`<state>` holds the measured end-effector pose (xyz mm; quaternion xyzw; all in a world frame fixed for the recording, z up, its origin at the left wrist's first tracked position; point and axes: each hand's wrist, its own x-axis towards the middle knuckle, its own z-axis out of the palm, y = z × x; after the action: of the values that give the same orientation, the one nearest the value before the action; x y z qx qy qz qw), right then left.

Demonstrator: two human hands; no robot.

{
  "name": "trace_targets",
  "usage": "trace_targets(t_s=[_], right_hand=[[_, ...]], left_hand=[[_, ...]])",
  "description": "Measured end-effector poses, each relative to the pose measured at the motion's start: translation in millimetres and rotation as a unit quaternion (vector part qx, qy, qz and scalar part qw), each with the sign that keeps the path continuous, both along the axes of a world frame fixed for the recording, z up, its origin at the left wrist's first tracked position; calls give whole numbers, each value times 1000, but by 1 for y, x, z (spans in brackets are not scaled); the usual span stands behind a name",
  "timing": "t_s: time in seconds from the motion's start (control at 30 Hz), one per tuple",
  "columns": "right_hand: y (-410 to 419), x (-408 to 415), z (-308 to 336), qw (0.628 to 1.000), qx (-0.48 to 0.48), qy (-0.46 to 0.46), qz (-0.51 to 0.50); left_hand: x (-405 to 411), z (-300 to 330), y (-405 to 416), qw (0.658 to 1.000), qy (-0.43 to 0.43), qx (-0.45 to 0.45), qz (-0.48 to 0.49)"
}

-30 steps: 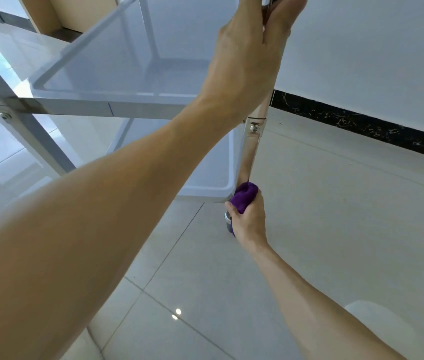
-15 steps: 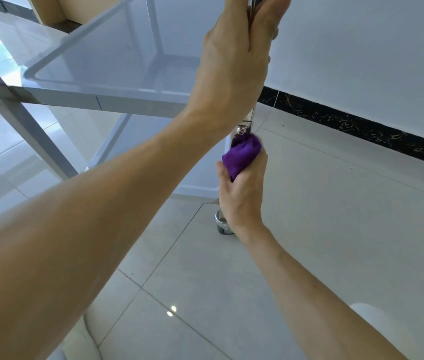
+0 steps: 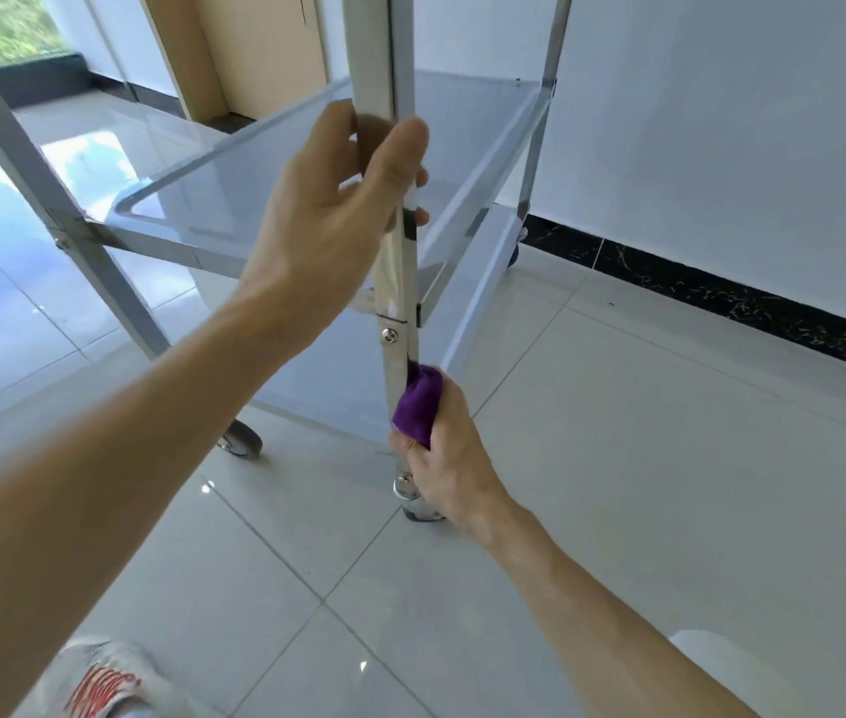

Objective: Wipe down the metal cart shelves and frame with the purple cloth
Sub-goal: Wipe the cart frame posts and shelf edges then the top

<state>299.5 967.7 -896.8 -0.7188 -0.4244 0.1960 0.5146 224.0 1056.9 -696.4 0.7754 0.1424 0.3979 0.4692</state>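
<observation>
The metal cart stands on a tiled floor, its near upright post (image 3: 378,59) running down the middle of the view. My left hand (image 3: 338,209) grips that post just above the middle shelf (image 3: 234,184). Low on the same post, below a screw (image 3: 389,334), my right hand (image 3: 444,453) holds the bunched purple cloth (image 3: 418,406) pressed against the metal, just above the caster (image 3: 418,505). The lower shelf (image 3: 327,375) lies behind the post. My fingers cover most of the cloth.
A white wall with a dark marbled skirting (image 3: 721,298) runs close along the cart's right side. Another caster (image 3: 242,440) sits at the lower left leg. My shoe (image 3: 104,681) is at the bottom left. A wooden door (image 3: 265,49) and a window lie behind.
My right hand slid the cloth up the post and back down toward the caster. The view lifted and pulled back, so my left hand's grip on the post now shows in full.
</observation>
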Motion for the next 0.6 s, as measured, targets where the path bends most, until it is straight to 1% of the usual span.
trace_targets(t_s=[0.1, 0.2, 0.33, 0.4, 0.47, 0.53, 0.6], right_hand=[[7, -9, 28, 998, 5, -38, 46], [13, -15, 53, 996, 42, -64, 47], [26, -25, 81, 982, 91, -158, 44], [35, -34, 93, 970, 110, -209, 53], [48, -43, 103, 955, 105, -267, 74], [66, -54, 115, 931, 76, -343, 102], [81, -67, 126, 898, 42, -417, 133]], left_hand=[[-28, 1, 13, 999, 8, -18, 45], [-54, 2, 27, 995, 30, -14, 91], [-91, 6, 43, 989, 49, -35, 134], [-112, 8, 47, 985, 61, -37, 158], [-132, 9, 51, 978, 72, -35, 194], [-151, 12, 56, 963, 109, -15, 246], [-168, 20, 63, 947, 149, -7, 286]])
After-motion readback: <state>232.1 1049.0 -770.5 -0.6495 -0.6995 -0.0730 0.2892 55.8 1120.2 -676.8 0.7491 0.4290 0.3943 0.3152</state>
